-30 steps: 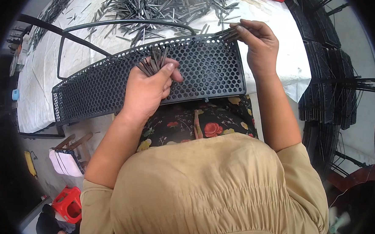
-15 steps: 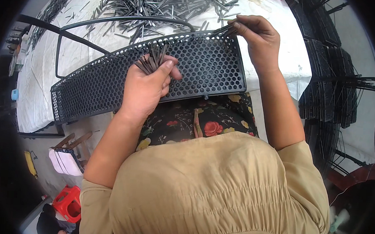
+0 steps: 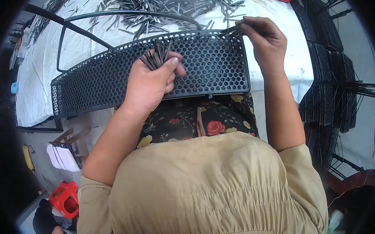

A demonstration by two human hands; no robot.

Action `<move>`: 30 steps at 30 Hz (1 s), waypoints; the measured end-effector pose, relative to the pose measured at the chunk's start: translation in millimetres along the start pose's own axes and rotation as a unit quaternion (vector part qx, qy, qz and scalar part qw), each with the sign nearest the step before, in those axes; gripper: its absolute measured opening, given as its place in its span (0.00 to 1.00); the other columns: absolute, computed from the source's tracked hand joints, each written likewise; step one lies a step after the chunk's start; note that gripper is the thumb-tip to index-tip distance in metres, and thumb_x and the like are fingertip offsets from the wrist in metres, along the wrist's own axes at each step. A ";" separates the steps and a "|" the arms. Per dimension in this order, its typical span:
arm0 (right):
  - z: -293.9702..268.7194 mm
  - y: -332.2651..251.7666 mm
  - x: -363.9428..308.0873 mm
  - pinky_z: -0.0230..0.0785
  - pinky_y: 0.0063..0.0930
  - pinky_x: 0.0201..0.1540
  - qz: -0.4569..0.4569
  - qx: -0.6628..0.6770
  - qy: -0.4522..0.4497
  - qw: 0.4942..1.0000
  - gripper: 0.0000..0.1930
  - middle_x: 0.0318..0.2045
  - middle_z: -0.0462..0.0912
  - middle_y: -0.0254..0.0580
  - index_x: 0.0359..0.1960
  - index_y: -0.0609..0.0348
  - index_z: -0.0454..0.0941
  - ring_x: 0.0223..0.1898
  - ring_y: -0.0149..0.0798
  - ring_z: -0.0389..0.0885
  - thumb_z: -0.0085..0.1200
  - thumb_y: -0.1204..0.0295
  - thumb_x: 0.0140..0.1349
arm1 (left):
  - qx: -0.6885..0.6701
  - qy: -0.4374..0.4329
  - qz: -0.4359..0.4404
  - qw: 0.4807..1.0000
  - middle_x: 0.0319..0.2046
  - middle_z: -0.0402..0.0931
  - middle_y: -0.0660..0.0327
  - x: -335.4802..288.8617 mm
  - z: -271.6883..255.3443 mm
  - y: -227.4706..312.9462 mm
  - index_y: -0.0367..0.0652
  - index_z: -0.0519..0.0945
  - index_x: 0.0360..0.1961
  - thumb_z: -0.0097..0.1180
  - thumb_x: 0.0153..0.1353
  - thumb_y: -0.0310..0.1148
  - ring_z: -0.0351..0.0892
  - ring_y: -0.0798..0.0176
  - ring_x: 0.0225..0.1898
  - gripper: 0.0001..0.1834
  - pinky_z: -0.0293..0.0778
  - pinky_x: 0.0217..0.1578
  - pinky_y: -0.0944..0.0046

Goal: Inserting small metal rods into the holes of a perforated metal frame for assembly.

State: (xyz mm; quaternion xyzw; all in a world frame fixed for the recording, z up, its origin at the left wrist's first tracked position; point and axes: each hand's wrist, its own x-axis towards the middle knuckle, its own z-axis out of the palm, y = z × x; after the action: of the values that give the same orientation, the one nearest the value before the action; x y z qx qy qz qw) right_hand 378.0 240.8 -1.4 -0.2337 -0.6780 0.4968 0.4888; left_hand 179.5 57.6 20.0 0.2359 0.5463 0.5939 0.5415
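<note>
A black honeycomb-perforated metal panel (image 3: 207, 67) with a bar frame (image 3: 90, 36) lies across my lap and the table edge. Above its middle, my left hand (image 3: 149, 83) is closed round a bundle of thin dark strips (image 3: 158, 58), which fan out past the thumb. At the panel's far right corner, my right hand (image 3: 265, 42) pinches a few more dark strips (image 3: 232, 31) between thumb and fingers. Their tips reach the panel's upper rim; whether they pass into its holes is too small to tell.
A big heap of loose dark strips (image 3: 159, 5) covers the far part of the white-covered table (image 3: 281, 33). Stacked black panels (image 3: 325, 86) stand at the right. A red stool (image 3: 66, 197) and a chair with a pale cushion (image 3: 64, 156) are on the floor at left.
The whole view has shifted slightly, so panel and hands appear a little farther right. Both hands keep their grip on the strips, at nearly the same places over the panel.
</note>
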 end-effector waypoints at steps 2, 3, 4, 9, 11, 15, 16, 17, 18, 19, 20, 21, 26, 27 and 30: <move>0.9 -0.1 0.6 0.76 0.20 0.44 -0.020 -0.017 -0.015 1.000 0.08 0.35 0.85 0.42 0.41 0.66 0.81 0.39 0.31 0.84 0.60 0.82 0.59 | -0.006 -0.001 0.000 1.000 0.26 0.77 0.58 0.4 -0.7 0.3 0.33 0.77 0.41 0.51 0.67 0.25 0.61 0.79 0.18 0.06 0.55 0.14 0.77; 1.4 0.5 0.7 0.76 0.20 0.43 -0.037 -0.052 -0.019 0.998 0.08 0.35 0.86 0.41 0.41 0.64 0.82 0.39 0.30 0.84 0.60 0.81 0.59 | -0.011 -0.004 -0.001 1.000 0.26 0.77 0.58 0.5 -1.0 0.5 0.32 0.77 0.41 0.51 0.67 0.25 0.61 0.79 0.17 0.06 0.55 0.14 0.77; 2.1 1.2 0.6 0.76 0.20 0.42 -0.053 -0.088 -0.023 0.994 0.08 0.34 0.86 0.39 0.41 0.63 0.82 0.38 0.29 0.84 0.60 0.80 0.59 | -0.012 -0.002 0.000 1.000 0.26 0.77 0.58 0.7 -1.1 0.4 0.32 0.77 0.41 0.51 0.67 0.25 0.61 0.79 0.17 0.06 0.55 0.14 0.77; 13.6 -8.9 5.4 0.76 0.22 0.40 -0.094 -0.206 -0.080 0.971 0.09 0.33 0.87 0.38 0.41 0.57 0.84 0.36 0.29 0.85 0.62 0.76 0.58 | 0.000 -0.005 0.003 1.000 0.26 0.77 0.58 2.2 -1.8 -0.2 0.32 0.78 0.40 0.51 0.66 0.25 0.60 0.80 0.17 0.07 0.55 0.14 0.76; 19.7 -15.2 8.9 0.77 0.24 0.38 -0.127 -0.268 -0.107 0.949 0.09 0.33 0.87 0.39 0.41 0.53 0.85 0.34 0.34 0.86 0.62 0.74 0.58 | 0.004 -0.005 0.005 1.000 0.26 0.77 0.58 2.2 -1.8 -1.4 0.32 0.77 0.40 0.51 0.67 0.25 0.60 0.80 0.17 0.07 0.55 0.14 0.76; 24.5 -16.4 12.7 0.76 0.25 0.37 -0.133 -0.296 -0.117 0.939 0.10 0.33 0.86 0.39 0.41 0.53 0.85 0.34 0.35 0.86 0.63 0.73 0.57 | 0.007 0.001 0.006 1.000 0.25 0.77 0.59 -0.3 -0.5 -0.2 0.32 0.78 0.41 0.52 0.67 0.25 0.61 0.80 0.17 0.07 0.55 0.14 0.76; 24.4 -15.6 12.6 0.76 0.25 0.37 -0.135 -0.306 -0.111 0.936 0.09 0.33 0.86 0.40 0.41 0.52 0.85 0.33 0.36 0.86 0.62 0.73 0.57 | 0.006 0.002 0.006 1.000 0.25 0.77 0.59 -0.2 -1.1 -0.5 0.32 0.78 0.41 0.52 0.67 0.25 0.61 0.80 0.17 0.07 0.55 0.14 0.76; 24.4 -14.9 12.5 0.76 0.26 0.36 -0.138 -0.316 -0.106 0.933 0.09 0.33 0.86 0.40 0.41 0.51 0.85 0.33 0.37 0.86 0.62 0.73 0.57 | 0.003 -0.004 0.005 1.000 0.25 0.77 0.59 0.4 -1.9 -1.3 0.32 0.78 0.41 0.52 0.67 0.25 0.61 0.80 0.17 0.07 0.55 0.14 0.76; 24.3 -14.3 12.2 0.76 0.26 0.36 -0.137 -0.315 -0.107 0.933 0.09 0.33 0.86 0.40 0.41 0.51 0.85 0.33 0.37 0.86 0.62 0.73 0.57 | -0.001 -0.010 0.004 1.000 0.25 0.77 0.59 0.9 -2.5 -1.6 0.33 0.78 0.41 0.52 0.67 0.25 0.61 0.80 0.17 0.07 0.55 0.14 0.76; 24.3 -14.0 10.7 0.76 0.27 0.36 -0.159 -0.324 -0.098 0.928 0.09 0.33 0.86 0.40 0.41 0.51 0.85 0.33 0.38 0.86 0.62 0.72 0.57 | -0.001 -0.009 0.005 1.000 0.25 0.77 0.59 0.5 -2.7 -1.8 0.33 0.78 0.41 0.52 0.67 0.25 0.61 0.80 0.17 0.07 0.55 0.14 0.76; 24.8 -13.8 9.5 0.76 0.27 0.36 -0.181 -0.332 -0.089 0.922 0.10 0.33 0.86 0.40 0.41 0.50 0.85 0.33 0.39 0.85 0.62 0.72 0.58 | 0.001 -0.009 0.005 1.000 0.25 0.77 0.59 0.1 -2.4 -1.9 0.33 0.78 0.41 0.52 0.67 0.25 0.61 0.80 0.17 0.07 0.55 0.14 0.76; 25.7 -13.9 8.9 0.76 0.27 0.36 -0.181 -0.331 -0.090 0.922 0.10 0.33 0.86 0.40 0.41 0.50 0.85 0.33 0.39 0.85 0.62 0.72 0.58 | 0.004 -0.008 0.006 1.000 0.25 0.77 0.59 -0.2 -2.6 -2.3 0.33 0.78 0.41 0.52 0.67 0.25 0.61 0.80 0.17 0.07 0.55 0.14 0.76; 26.8 -15.1 11.4 0.76 0.30 0.35 -0.215 -0.365 -0.116 0.899 0.10 0.32 0.85 0.39 0.42 0.49 0.84 0.32 0.41 0.84 0.61 0.72 0.57 | 0.000 -0.010 0.008 1.000 0.25 0.77 0.59 0.0 -2.8 -1.8 0.33 0.78 0.41 0.52 0.66 0.25 0.61 0.80 0.17 0.07 0.56 0.14 0.76; 26.3 -15.3 11.3 0.76 0.30 0.35 -0.214 -0.365 -0.115 0.898 0.10 0.32 0.85 0.39 0.42 0.49 0.84 0.32 0.41 0.84 0.61 0.72 0.57 | -0.002 -0.009 0.008 1.000 0.25 0.77 0.59 0.0 -2.5 -1.6 0.33 0.78 0.41 0.52 0.66 0.25 0.61 0.79 0.17 0.07 0.56 0.15 0.76; 25.3 -15.3 11.7 0.76 0.30 0.35 -0.227 -0.366 -0.121 0.894 0.11 0.31 0.85 0.39 0.43 0.49 0.84 0.32 0.41 0.84 0.61 0.72 0.58 | 0.000 -0.011 0.005 1.000 0.25 0.77 0.59 0.5 -2.7 -0.8 0.32 0.78 0.41 0.51 0.66 0.25 0.61 0.79 0.17 0.07 0.57 0.15 0.76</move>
State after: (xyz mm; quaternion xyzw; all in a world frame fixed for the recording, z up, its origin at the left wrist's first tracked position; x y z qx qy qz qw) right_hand 353.0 232.8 16.7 -0.1738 -0.9003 0.1136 0.3826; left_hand 177.3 56.9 18.4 0.2452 0.5394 0.5941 0.5441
